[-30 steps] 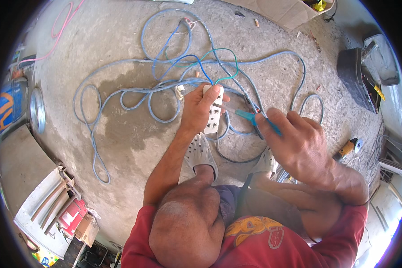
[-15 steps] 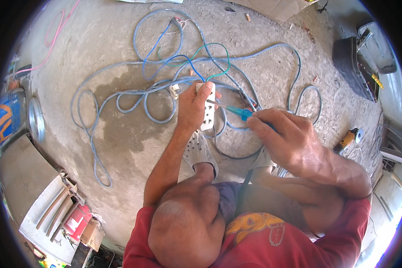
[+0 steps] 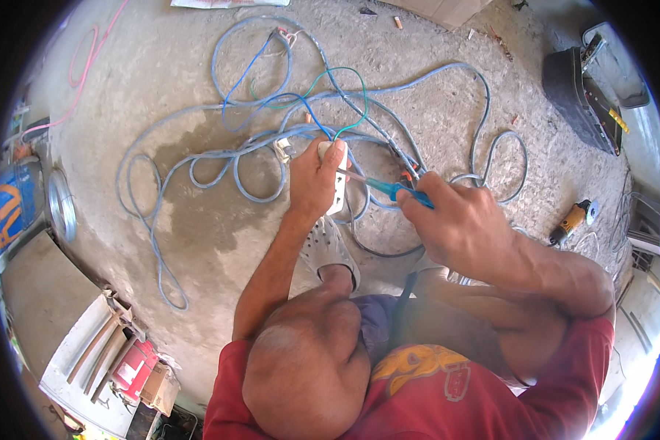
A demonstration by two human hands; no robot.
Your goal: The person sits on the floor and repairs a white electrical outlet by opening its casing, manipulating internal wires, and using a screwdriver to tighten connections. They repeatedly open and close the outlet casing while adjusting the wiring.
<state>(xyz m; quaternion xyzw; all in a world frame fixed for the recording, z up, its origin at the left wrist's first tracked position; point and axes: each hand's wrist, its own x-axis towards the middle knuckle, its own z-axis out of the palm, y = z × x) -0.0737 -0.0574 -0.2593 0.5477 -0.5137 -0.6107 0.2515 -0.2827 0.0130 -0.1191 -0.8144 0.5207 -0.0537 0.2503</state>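
Observation:
My left hand [image 3: 315, 180] grips a white power strip [image 3: 339, 196] above my left shoe, the thumb pressed on its upper end. Out of that end run a blue wire [image 3: 317, 115] and a green wire [image 3: 364, 99]. My right hand [image 3: 458, 220] is wrapped around the blue handle of a screwdriver [image 3: 390, 188]. Its shaft points left, and the tip meets the strip close to my left thumb. Exactly what the tip touches is too small to make out.
A long blue-grey cable [image 3: 235, 152] lies in loops over the concrete floor. An angle grinder [image 3: 570, 222] rests at right, below a black toolbox [image 3: 576, 95]. At left are a wire coil [image 3: 61, 205] and a red box [image 3: 134, 369].
My right hand has turned on the screwdriver, and its handle now slants more steeply down to the right. The strip remains in my left hand. The whole view has shifted slightly.

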